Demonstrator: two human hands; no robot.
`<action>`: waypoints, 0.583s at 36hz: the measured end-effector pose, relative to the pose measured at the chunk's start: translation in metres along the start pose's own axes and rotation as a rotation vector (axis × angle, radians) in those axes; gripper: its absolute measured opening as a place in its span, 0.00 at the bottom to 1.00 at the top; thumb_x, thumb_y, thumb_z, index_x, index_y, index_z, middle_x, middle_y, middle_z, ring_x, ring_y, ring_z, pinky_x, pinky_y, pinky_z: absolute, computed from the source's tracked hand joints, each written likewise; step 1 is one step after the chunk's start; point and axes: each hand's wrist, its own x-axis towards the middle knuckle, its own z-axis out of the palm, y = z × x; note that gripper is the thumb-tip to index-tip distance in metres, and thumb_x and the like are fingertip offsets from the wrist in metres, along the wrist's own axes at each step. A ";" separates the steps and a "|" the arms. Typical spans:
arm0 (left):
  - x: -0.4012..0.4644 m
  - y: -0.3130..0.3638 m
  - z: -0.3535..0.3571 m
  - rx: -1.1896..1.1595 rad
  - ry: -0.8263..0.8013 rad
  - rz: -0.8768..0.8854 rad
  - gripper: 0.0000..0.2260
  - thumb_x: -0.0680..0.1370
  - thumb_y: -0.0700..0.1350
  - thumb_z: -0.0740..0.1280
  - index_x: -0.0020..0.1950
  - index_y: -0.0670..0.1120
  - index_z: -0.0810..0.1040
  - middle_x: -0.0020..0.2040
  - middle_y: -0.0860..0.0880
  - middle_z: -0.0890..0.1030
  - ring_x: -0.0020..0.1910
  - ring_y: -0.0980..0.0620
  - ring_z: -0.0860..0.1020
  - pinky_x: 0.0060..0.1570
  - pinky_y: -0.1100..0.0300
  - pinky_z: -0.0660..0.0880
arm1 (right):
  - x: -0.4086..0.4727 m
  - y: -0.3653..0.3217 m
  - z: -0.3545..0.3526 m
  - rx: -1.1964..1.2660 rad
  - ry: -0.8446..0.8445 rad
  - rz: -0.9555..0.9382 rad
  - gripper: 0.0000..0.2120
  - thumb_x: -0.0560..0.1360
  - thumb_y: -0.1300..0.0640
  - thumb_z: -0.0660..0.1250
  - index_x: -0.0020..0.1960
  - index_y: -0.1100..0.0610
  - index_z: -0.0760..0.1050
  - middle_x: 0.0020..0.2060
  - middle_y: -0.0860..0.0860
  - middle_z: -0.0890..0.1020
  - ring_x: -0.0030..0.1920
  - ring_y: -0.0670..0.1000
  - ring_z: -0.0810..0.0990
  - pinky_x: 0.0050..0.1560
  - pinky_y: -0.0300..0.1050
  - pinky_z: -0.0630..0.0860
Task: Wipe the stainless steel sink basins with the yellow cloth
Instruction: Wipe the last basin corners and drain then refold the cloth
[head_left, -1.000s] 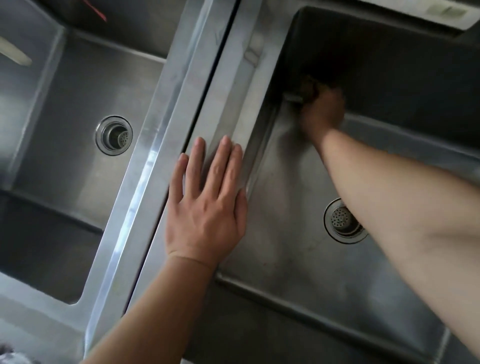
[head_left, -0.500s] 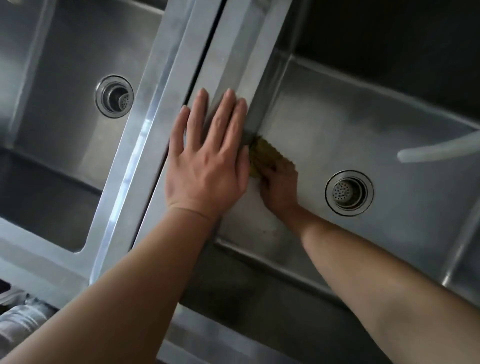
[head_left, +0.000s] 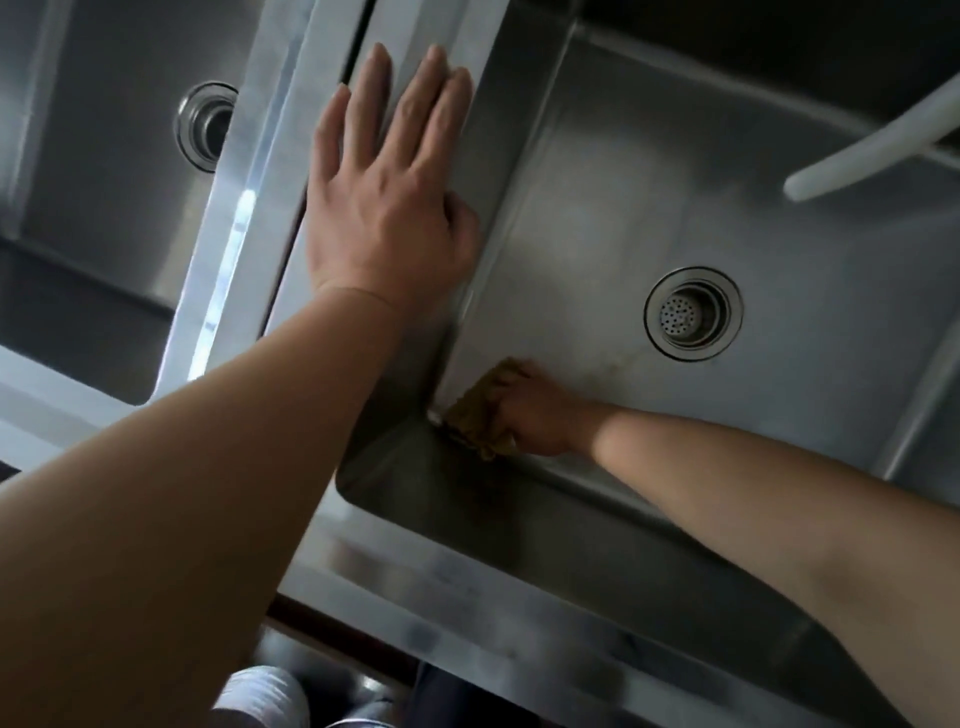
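Stainless basins (head_left: 727, 218) side by side; left hand (head_left: 384, 208) flat on the divider (head_left: 291, 171), right-hand fingers (head_left: 511, 395) gripping yellow cloth (head_left: 472, 415).

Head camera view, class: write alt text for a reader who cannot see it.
A right hand grips a yellow cloth in the near left corner of the right sink basin. The left hand rests flat on the steel divider; a white hose hangs above.

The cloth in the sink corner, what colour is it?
The cloth is a dull mustard yellow, seen in the head view, the only one.
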 end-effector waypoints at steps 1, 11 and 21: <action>-0.001 0.000 0.000 -0.007 0.004 -0.003 0.33 0.73 0.51 0.57 0.79 0.50 0.59 0.79 0.51 0.60 0.79 0.42 0.54 0.76 0.45 0.54 | -0.007 0.002 -0.002 -0.048 -0.031 0.006 0.12 0.73 0.43 0.64 0.51 0.43 0.83 0.56 0.46 0.79 0.64 0.55 0.70 0.64 0.53 0.63; 0.000 0.001 -0.001 -0.016 0.017 0.000 0.34 0.70 0.51 0.58 0.78 0.50 0.59 0.79 0.51 0.61 0.79 0.41 0.56 0.75 0.44 0.55 | -0.101 0.065 -0.023 -0.254 -0.252 0.176 0.07 0.72 0.52 0.68 0.48 0.46 0.82 0.59 0.44 0.76 0.66 0.55 0.66 0.67 0.57 0.61; -0.001 0.001 -0.001 -0.051 0.045 0.007 0.34 0.71 0.50 0.58 0.78 0.51 0.59 0.79 0.51 0.61 0.79 0.42 0.55 0.76 0.45 0.54 | -0.150 0.133 -0.058 -0.223 -0.044 0.564 0.08 0.72 0.59 0.70 0.49 0.49 0.83 0.60 0.48 0.77 0.64 0.57 0.66 0.64 0.51 0.57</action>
